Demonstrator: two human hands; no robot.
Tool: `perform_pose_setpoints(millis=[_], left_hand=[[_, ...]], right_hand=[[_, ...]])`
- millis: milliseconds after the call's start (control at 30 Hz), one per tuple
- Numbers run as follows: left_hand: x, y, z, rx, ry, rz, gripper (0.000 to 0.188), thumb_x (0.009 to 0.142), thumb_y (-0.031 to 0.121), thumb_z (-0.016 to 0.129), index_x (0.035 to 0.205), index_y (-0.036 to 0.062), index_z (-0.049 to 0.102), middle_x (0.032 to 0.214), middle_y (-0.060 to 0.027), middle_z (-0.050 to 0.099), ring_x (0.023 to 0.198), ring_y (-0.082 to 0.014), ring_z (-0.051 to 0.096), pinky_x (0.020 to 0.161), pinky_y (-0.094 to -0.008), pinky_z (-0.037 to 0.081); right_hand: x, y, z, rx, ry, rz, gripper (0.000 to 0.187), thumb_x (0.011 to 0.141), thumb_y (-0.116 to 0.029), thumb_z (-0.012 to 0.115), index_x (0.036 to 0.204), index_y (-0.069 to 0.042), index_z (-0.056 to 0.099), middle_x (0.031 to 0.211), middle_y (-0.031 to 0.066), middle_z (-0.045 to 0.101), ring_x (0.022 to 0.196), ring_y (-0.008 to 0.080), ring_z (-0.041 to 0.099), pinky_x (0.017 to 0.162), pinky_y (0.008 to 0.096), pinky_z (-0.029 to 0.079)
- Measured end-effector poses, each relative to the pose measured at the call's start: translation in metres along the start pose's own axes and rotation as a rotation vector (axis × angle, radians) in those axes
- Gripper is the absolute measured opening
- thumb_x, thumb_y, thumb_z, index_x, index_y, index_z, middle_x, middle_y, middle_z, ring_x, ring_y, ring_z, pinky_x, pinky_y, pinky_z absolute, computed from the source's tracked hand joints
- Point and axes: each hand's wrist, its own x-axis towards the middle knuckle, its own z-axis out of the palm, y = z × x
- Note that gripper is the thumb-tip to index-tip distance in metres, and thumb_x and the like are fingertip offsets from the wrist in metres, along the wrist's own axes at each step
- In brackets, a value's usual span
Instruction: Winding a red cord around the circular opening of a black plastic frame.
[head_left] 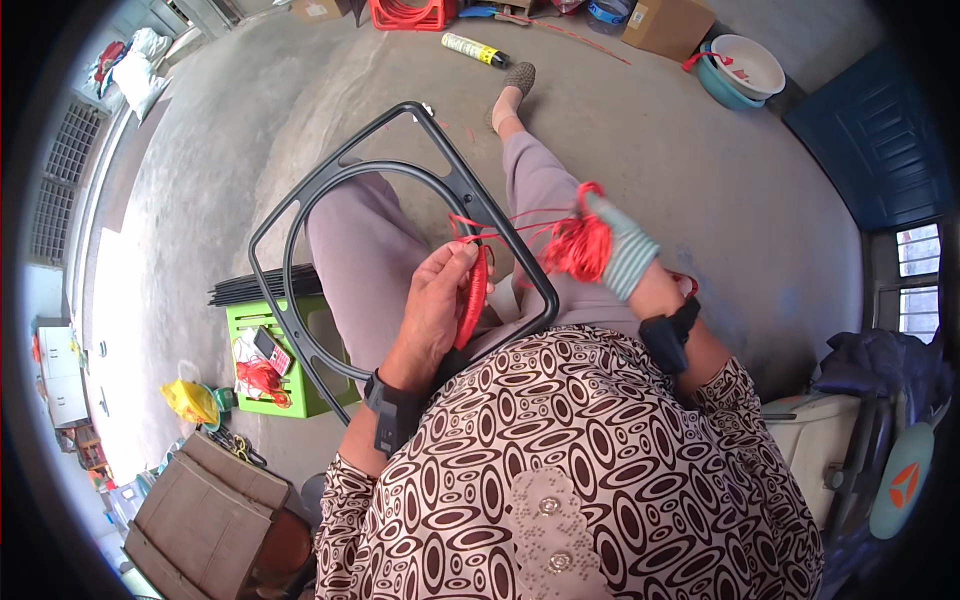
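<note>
A black frame with a round inner ring lies tilted across my lap and left thigh. My left hand, bare, is closed around the near right part of the ring, where red cord is wound tightly into a red-wrapped section. My right hand, in a striped grey-green glove, is closed on a loose bundle of red cord to the right of the frame. Several strands run from the bundle to the ring beside my left fingertips. The glove is slightly blurred, and the bundle hides some of its fingers.
On the left, a green stool holds black rods, a calculator and red cord. A brown box stands near left. Ahead lie a yellow-black canister and a cardboard box; basins stand far right.
</note>
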Motion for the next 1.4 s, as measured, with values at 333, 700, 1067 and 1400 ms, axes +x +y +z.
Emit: perform_pose_setpoints(millis=[333,700,1067,1400], left_hand=[[0.004,0.001,-0.001,-0.045,-0.065,-0.047,0.022,0.091,0.026,0.056,0.092,0.0047,0.056,0.078,-0.0075,0.063,0.061,-0.0134,0.06,0.054,-0.0241,0.051],[-0.001,0.007,0.0,-0.016,-0.118,-0.05,0.02,0.091,0.024,0.056,0.093,0.0041,0.057,0.078,-0.0087,0.063,0.061,-0.0145,0.061,0.055,-0.0253,0.052],[0.0,0.004,0.007,-0.026,-0.19,-0.115,0.017,0.091,0.022,0.057,0.089,0.0045,0.056,0.077,-0.0084,0.064,0.061,-0.0148,0.063,0.054,-0.0252,0.052],[-0.003,0.004,0.009,-0.023,-0.154,-0.093,0.019,0.091,0.024,0.057,0.087,0.0049,0.057,0.075,-0.0065,0.064,0.059,-0.013,0.061,0.053,-0.024,0.051]], right_hand=[[-0.12,-0.171,-0.197,0.032,0.57,-0.704,0.02,0.082,-0.028,0.067,0.087,-0.013,0.054,0.067,0.0025,0.057,0.057,0.0184,0.055,0.047,0.0309,0.044],[-0.088,-0.14,-0.136,-0.868,0.701,-0.455,0.025,0.081,-0.025,0.065,0.095,-0.005,0.06,0.078,0.007,0.063,0.061,0.0166,0.06,0.059,0.0334,0.051],[0.0,0.009,0.031,-0.77,-0.366,0.206,0.021,0.082,-0.016,0.06,0.097,-0.001,0.062,0.083,0.0074,0.065,0.069,0.0152,0.061,0.065,0.0279,0.051],[-0.008,0.025,0.036,-0.728,-0.226,0.197,0.027,0.085,-0.02,0.06,0.102,0.001,0.059,0.074,0.0055,0.062,0.065,0.0161,0.064,0.057,0.0271,0.054]])
